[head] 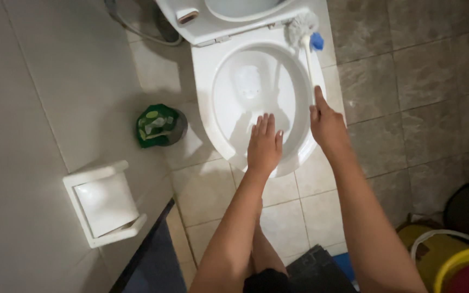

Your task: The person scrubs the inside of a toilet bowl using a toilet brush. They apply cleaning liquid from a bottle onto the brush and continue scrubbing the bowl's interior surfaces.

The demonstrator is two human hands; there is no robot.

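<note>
A white paper holder (104, 203) is mounted on the left wall. Right of it, a green bag (156, 126) lies on the floor beside the toilet bowl (219, 81). The left hand (264, 145) hovers flat over the near rim, fingers extended and together, holding nothing. The right hand (325, 125) is closed around the handle of the toilet brush (306, 38), index finger laid along the shaft; the bristle head rests on the far right rim, touching it. A yellow bucket (457, 263) stands near right.
</note>
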